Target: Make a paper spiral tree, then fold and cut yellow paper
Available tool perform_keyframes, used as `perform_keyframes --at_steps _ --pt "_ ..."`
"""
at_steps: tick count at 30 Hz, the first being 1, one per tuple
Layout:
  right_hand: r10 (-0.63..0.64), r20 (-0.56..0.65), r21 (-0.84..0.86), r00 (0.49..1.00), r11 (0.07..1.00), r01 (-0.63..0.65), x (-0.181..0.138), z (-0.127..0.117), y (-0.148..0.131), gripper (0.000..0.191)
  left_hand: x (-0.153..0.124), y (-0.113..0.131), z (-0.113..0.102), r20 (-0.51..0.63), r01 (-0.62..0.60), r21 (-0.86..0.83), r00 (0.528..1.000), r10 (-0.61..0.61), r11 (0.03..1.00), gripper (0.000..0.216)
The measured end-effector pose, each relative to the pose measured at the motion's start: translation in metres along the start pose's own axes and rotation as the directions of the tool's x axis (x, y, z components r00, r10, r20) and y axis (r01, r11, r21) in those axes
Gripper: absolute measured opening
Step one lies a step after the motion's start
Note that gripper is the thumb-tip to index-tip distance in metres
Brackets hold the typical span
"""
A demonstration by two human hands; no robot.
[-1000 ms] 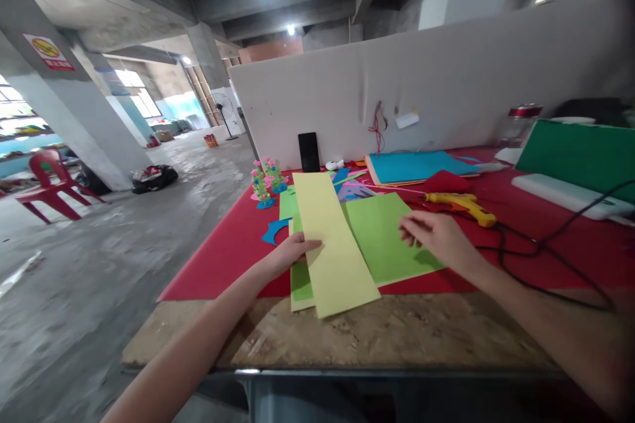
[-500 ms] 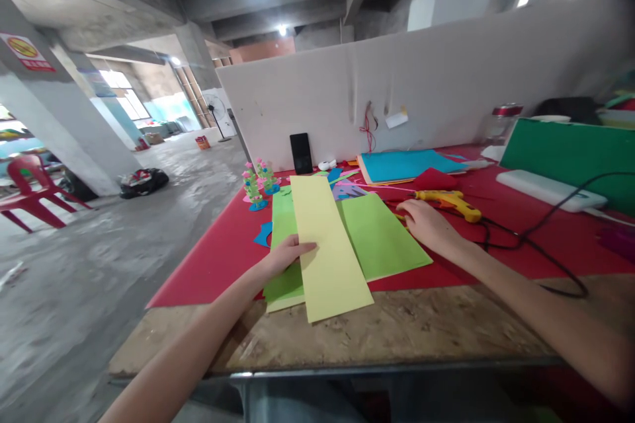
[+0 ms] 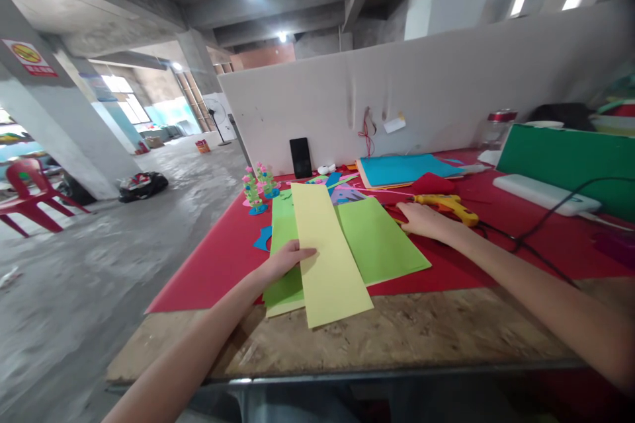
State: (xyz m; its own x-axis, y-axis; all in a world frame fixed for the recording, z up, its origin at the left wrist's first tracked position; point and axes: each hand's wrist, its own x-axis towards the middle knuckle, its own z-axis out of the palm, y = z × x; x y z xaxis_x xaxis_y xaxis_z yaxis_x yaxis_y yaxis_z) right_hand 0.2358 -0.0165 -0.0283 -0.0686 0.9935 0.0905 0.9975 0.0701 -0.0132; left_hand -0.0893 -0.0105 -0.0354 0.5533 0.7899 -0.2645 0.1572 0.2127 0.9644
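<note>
A long pale yellow paper strip (image 3: 332,258) lies slanted over green sheets (image 3: 381,241) and hangs a little past their front edge. My left hand (image 3: 288,259) grips the strip's left edge, thumb on top and fingers beneath. To the right of the green sheets, my right hand (image 3: 419,219) is low over the red cover, fingers curled around a small item I cannot make out. Just beyond that hand lies a yellow glue gun (image 3: 449,206), partly hidden by it. Paper scraps (image 3: 347,194) are scattered behind the strip.
Small paper flower pieces (image 3: 255,192) stand at the back left beside a dark phone (image 3: 300,157). Blue sheets (image 3: 409,170) lie at the back. On the right are a white power bank (image 3: 546,194), a green board (image 3: 570,162) and a black cable (image 3: 540,254).
My right hand has shifted slightly left and down, its fingers curling further. The left hand keeps its hold on the yellow strip. The whole view has tilted a little.
</note>
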Motion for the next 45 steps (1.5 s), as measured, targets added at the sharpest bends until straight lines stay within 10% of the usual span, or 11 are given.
perform_keyframes --at_steps 11,17,19,22,29,35,39,45 --pt "0.086 -0.103 -0.086 0.991 0.992 -0.095 -0.016 -0.032 -0.013 0.038 -0.001 0.002 0.002 -0.052 0.001 0.024 0.999 0.000 1.000 0.034" --pt "0.347 -0.213 0.273 0.914 0.919 -0.285 -0.022 -0.061 0.020 0.048 -0.003 0.003 0.005 -0.053 -0.009 0.025 0.999 0.010 1.000 0.031" --pt "0.396 -0.161 0.599 0.904 0.767 -0.229 -0.026 -0.063 0.026 0.048 -0.004 0.003 0.005 -0.062 -0.028 0.018 0.998 0.029 0.999 0.031" --pt "0.234 -0.023 0.982 0.972 0.188 -0.022 -0.034 -0.057 0.014 0.038 -0.004 0.007 0.003 -0.120 -0.100 0.000 0.988 0.100 0.995 0.031" --pt "0.008 -0.024 0.941 1.000 -0.336 0.025 -0.029 -0.038 -0.052 0.023 -0.001 0.052 -0.021 -0.404 -0.439 -0.048 0.830 0.385 0.897 0.028" --pt "-0.130 -0.068 0.921 0.989 -0.389 0.012 -0.031 -0.034 -0.078 0.023 0.004 0.075 -0.032 -0.648 -0.747 -0.139 0.565 0.511 0.650 0.021" --pt "-0.399 -0.113 0.892 0.910 -0.444 -0.084 -0.042 -0.048 -0.087 0.034 0.004 0.067 -0.042 -0.699 -0.795 -0.203 0.526 0.484 0.571 0.014" --pt "-0.702 -0.065 0.937 0.710 -0.287 -0.198 -0.057 -0.056 -0.095 0.040 0.004 0.061 -0.058 -0.729 -0.812 -0.275 0.525 0.440 0.515 0.012"
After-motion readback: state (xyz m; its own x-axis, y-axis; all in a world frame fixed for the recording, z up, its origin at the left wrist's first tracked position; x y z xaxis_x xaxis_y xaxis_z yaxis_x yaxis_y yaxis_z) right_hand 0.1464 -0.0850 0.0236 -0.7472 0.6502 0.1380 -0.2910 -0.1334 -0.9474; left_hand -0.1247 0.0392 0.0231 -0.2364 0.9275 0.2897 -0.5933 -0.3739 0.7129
